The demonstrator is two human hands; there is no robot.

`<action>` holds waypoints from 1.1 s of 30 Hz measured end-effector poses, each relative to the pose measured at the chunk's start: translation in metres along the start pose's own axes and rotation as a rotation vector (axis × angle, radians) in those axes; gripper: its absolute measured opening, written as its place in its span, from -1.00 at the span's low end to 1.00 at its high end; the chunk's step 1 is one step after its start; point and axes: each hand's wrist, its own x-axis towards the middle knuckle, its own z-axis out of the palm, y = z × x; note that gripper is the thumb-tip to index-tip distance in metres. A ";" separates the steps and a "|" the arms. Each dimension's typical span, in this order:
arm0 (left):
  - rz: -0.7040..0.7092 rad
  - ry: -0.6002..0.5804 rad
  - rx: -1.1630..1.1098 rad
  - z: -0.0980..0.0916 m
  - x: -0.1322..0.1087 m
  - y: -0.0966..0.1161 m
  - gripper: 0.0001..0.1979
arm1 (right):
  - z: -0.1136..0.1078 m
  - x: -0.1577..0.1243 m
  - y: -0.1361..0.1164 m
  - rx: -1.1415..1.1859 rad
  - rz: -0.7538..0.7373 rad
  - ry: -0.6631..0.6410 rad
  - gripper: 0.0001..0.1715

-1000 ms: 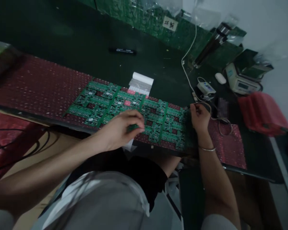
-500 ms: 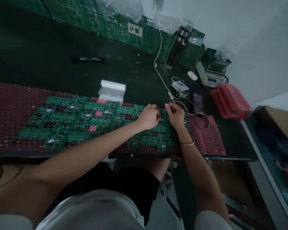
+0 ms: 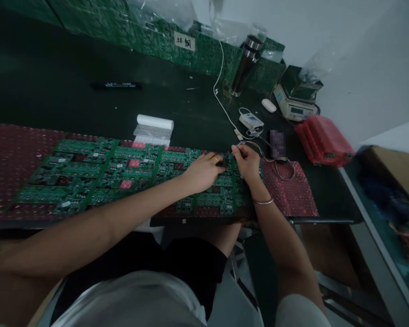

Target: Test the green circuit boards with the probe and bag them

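Observation:
A row of green circuit boards [image 3: 98, 175] lies on red bubble wrap [image 3: 13, 154] along the near edge of a dark table. My left hand [image 3: 203, 170], with a ring on one finger, rests curled on the rightmost board [image 3: 221, 195]. My right hand [image 3: 247, 161], a bangle on its wrist, is pinched at that board's far right corner, where thin orange wires [image 3: 276, 161] run off to the right. What the fingertips grip is too small to make out. The two hands nearly touch.
A white label roll [image 3: 154, 127] lies behind the boards, a black marker [image 3: 117, 85] farther back. To the right are a small white device [image 3: 250, 121] with a cable, a steel flask [image 3: 243, 66], a scale [image 3: 295, 105], red bags [image 3: 323, 141] and a cardboard box [image 3: 395, 168].
My left hand travelled from the middle boards to the rightmost board, beside my right hand. The view swung right and steadied.

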 end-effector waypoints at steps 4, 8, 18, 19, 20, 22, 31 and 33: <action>0.064 -0.019 0.135 0.001 -0.009 -0.001 -0.63 | -0.023 -0.022 -0.027 -0.127 -0.124 0.063 -0.55; 0.061 -0.021 0.135 0.000 -0.005 0.002 -0.67 | -0.039 -0.070 -0.045 -0.220 -0.216 0.003 -0.62; -0.061 0.042 -0.129 -0.033 -0.048 0.004 -0.52 | -0.028 -0.112 -0.034 -0.267 -0.259 -0.054 -0.67; -0.078 0.083 -0.143 -0.038 -0.060 0.003 -0.54 | -0.029 -0.112 -0.034 -0.276 -0.276 -0.052 -0.67; -0.097 0.122 -0.158 -0.044 -0.073 0.001 -0.55 | -0.030 -0.112 -0.035 -0.286 -0.294 -0.055 -0.68; -0.145 0.202 -0.187 -0.053 -0.101 -0.001 -0.58 | -0.031 -0.112 -0.037 -0.300 -0.331 -0.077 -0.71; -0.378 0.378 -0.267 -0.067 -0.206 -0.004 -0.76 | -0.032 -0.109 -0.037 -0.302 -0.377 -0.105 -0.73; -0.408 0.401 -0.276 -0.066 -0.220 -0.003 -0.77 | -0.032 -0.109 -0.036 -0.309 -0.365 -0.123 -0.72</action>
